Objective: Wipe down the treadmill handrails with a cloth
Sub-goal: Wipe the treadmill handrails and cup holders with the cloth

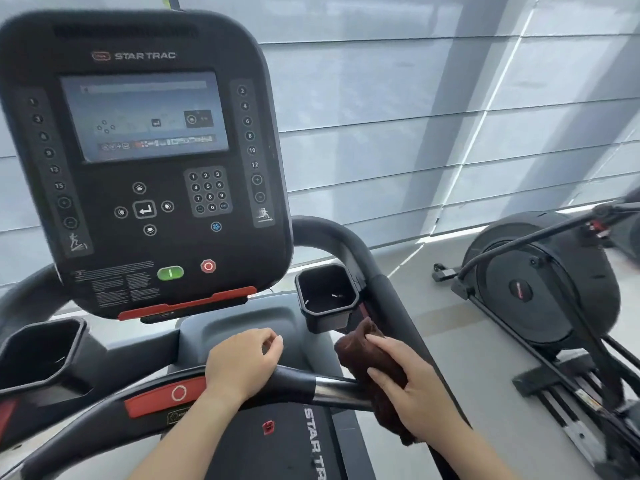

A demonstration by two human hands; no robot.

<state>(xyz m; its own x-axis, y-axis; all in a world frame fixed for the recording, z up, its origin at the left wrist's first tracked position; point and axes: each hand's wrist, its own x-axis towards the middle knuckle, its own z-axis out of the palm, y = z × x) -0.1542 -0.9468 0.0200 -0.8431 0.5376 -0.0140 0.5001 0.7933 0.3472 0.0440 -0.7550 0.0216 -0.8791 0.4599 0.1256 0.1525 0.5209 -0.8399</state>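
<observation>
A dark brown cloth [367, 358] is wrapped over the spot where the front crossbar [298, 382] meets the right handrail [388, 296]. My right hand [412, 389] presses on it, fingers spread over the fabric. My left hand [242, 362] rests on top of the crossbar's black grip, fingers loosely curled, just right of the red stop pad [166, 396]. A bare metal section of the bar [332, 386] shows between the two hands. The left handrail [24, 292] curves off behind the console.
The black console [138, 161] with screen and keypad rises ahead. Cup holders sit at right [325, 299] and left [38, 355]. The treadmill belt [277, 445] is below. An elliptical machine [547, 282] stands to the right on the grey floor, and window blinds lie beyond.
</observation>
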